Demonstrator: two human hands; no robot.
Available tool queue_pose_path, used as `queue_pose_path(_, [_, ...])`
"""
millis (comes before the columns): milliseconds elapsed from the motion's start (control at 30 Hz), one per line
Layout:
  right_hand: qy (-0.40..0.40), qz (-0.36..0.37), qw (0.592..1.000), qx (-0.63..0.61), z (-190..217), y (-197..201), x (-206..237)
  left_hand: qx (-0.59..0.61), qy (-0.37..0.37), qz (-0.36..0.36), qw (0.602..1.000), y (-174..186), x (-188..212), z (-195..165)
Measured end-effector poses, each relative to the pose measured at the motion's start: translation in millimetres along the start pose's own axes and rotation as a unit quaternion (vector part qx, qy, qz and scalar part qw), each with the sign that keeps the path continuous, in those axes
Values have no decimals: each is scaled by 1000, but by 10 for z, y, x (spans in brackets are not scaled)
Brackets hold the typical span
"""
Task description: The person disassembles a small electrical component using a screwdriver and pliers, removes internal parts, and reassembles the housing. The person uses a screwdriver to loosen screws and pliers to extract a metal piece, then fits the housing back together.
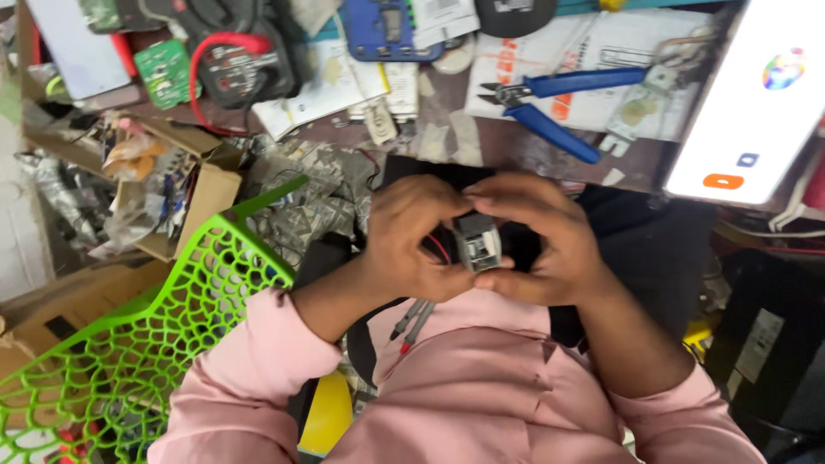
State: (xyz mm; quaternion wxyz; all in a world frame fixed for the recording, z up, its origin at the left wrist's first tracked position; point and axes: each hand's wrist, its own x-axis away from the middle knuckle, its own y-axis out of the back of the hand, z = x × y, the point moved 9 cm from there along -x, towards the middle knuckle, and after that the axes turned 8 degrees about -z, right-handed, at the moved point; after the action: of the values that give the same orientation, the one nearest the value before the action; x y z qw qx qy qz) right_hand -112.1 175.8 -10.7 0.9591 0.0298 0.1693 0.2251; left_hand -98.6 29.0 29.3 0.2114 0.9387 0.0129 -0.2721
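Both forearms, in pink sleeves, angle inward from the lower corners so the hands meet in the middle, close to the chest. The left hand [412, 236] curls its fingers inward, thumb toward the centre. The right hand [541, 236] faces it, fingers bent, fingertips nearly touching the left's.

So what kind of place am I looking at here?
Most likely a small electronics repair bench. Blue-handled cutters, a green circuit board and a black meter with a red lead lie on the cluttered table, while the left hand and right hand hold a small grey part.
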Motion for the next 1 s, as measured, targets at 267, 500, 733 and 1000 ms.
queue_pose_path(267, [-23, -23, 998, -48, -37, 31, 3, 3, -27, 34, 999, -8, -2, -12])
queue_pose_path(500, [-14, -33, 994, -105, -109, 23, 51, -7, -9, 19, 1000, -3, 27, 46])
queue_pose_path(733, [-21, -36, 993, -111, -171, 38, 79, -27, -23, 23, 999, -17, 0, 25])
queue_pose_path(1000, [-10, -27, 996, -85, -187, 43, 55, -29, -10, 32, 999, -7, -15, 40])
